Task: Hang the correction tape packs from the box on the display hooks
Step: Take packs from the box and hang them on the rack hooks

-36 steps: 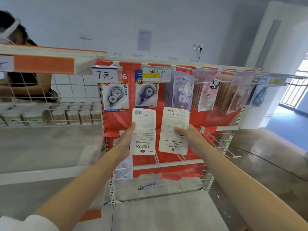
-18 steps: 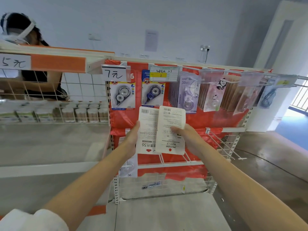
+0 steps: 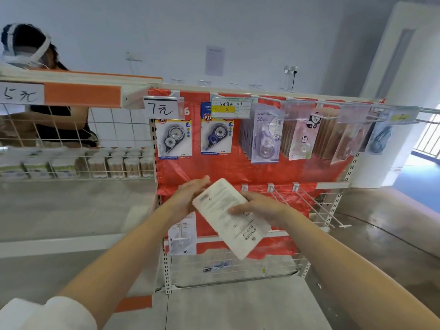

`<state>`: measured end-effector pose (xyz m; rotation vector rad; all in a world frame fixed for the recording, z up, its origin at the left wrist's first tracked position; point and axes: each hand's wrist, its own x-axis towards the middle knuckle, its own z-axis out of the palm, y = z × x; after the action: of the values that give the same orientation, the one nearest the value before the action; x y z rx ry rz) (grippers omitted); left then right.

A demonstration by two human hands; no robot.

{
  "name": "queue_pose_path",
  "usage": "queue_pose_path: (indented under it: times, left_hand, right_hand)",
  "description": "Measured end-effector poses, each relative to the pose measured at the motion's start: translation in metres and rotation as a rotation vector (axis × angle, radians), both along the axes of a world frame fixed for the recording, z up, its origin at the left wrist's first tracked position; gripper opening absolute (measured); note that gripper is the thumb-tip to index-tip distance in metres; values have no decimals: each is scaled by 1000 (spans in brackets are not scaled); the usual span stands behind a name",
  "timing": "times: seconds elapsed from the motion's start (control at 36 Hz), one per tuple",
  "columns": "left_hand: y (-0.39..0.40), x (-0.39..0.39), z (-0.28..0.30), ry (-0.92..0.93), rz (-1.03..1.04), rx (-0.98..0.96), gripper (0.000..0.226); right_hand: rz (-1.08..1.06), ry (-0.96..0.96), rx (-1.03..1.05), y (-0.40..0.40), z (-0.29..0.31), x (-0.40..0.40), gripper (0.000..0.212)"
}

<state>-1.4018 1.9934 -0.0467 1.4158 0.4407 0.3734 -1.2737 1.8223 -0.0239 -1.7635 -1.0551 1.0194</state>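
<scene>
White correction tape packs (image 3: 228, 217), stacked back side up and tilted, are held between both hands in front of the red display panel (image 3: 262, 172). My left hand (image 3: 188, 198) grips the stack's upper left edge from behind. My right hand (image 3: 259, 207) holds its right side, fingers laid across the card. Empty display hooks (image 3: 309, 203) stick out from the rail just right of my hands. One pack (image 3: 182, 236) hangs on a lower hook behind my left forearm. Above, hooks carry several hanging correction tape packs (image 3: 173, 139).
A wire basket (image 3: 233, 267) sits at the rack's foot with a small item inside. To the left, a shelf holds cotton swab jars (image 3: 119, 165) behind a wire grid. Another person (image 3: 47, 120) stands behind that shelf. Price tags (image 3: 162, 108) hang on the top rail.
The two packs, held apart a second ago, have been brought together into one stack. Both hands lowered it and tilted it to the left.
</scene>
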Motion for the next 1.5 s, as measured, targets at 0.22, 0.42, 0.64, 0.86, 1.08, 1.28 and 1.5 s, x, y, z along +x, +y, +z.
queue_pose_path:
  times: [0.22,0.42,0.64,0.86,1.08,1.28,1.5]
  left_hand:
    - [4,-13,-1,222,-258,127,26]
    - [8,-11,-5,-6,148,-185,22]
    - [-26,8,-8,-175,318,-272,16]
    - [-25,10,-11,78,209,47,45]
    - [-20,12,-5,60,208,200,33]
    - [9,6,-12,-20,340,27,22]
    - [11,1,-19,-13,341,73,29]
  right_hand:
    - [7,35,-99,2,-5,2,21]
    - [-294,771,442,1,0,16,78]
    - [-188,688,499,26,-18,-1,57]
    - [-353,520,526,31,-20,0,41]
    - [-349,303,397,27,-17,-3,34]
    - [-431,273,368,26,-19,9,40]
    - [-417,300,383,32,-21,12,44]
